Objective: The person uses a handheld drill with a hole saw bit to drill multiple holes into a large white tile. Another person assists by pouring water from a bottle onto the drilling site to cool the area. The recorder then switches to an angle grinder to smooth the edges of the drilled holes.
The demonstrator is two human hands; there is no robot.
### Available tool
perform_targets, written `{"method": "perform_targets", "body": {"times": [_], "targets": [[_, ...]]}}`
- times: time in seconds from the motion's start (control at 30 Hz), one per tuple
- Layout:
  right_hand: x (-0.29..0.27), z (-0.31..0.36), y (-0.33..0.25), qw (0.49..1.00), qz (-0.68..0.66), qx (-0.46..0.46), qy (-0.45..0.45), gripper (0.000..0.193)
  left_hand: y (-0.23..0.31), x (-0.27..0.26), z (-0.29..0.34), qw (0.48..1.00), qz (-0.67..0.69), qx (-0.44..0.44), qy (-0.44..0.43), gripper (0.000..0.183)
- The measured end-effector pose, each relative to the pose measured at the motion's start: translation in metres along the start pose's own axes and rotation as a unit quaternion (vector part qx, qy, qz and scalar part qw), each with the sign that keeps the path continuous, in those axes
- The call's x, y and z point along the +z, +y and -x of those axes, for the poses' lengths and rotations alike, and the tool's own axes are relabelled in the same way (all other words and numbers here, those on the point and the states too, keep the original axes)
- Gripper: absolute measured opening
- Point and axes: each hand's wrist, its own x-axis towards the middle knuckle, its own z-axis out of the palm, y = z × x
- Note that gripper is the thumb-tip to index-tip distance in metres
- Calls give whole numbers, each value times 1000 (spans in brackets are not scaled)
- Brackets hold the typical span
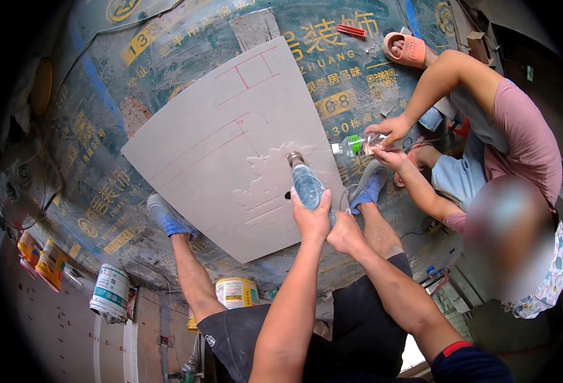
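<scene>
A large light grey tile (pixel 211 140) lies in front of me with red layout lines drawn on it. My left hand (pixel 313 216) is closed around the body of a dusty blue angle grinder (pixel 307 185). Its round metal hole-saw bit (pixel 295 157) meets the tile, where water is spread and splashed. My right hand (pixel 346 233) grips the grinder's rear end, close to the cord. A small dark hole (pixel 288 196) shows just left of the grinder. At the tile's right edge, a co-worker's hands (pixel 390 142) hold a clear plastic bottle (pixel 355 145) with a green label, its neck toward the tile.
Printed green floor covering (pixel 96 153) surrounds the tile. My feet, in blue coverings, flank it. The co-worker crouches at right, with an orange slipper (pixel 407 51) beyond. A red tool (pixel 351 30) lies at the far side; buckets (pixel 110 287) stand at lower left.
</scene>
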Motion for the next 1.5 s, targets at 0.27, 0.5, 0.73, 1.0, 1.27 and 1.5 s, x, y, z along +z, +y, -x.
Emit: {"method": "perform_targets", "body": {"times": [0.27,0.5,0.73,1.0,1.27,1.5], "targets": [[0,3,-5,1000,-7,-12,19,38,8,-3,1,1000,-2,5,-11,60],[-2,3,-8,1000,-23,7,-2,36,12,-5,2,1000,12,-9,-18,60],[1,3,-5,1000,-9,-3,8,40,9,-5,1,1000,11,-1,-17,59],[0,3,-8,1000,-2,10,-1,39,8,-6,0,1000,15,4,-16,57],[-2,5,-14,1000,-1,11,0,37,-1,-4,0,1000,6,3,-4,57],[-3,5,-11,1000,3,17,-7,39,4,-4,1,1000,10,2,-10,56]]}}
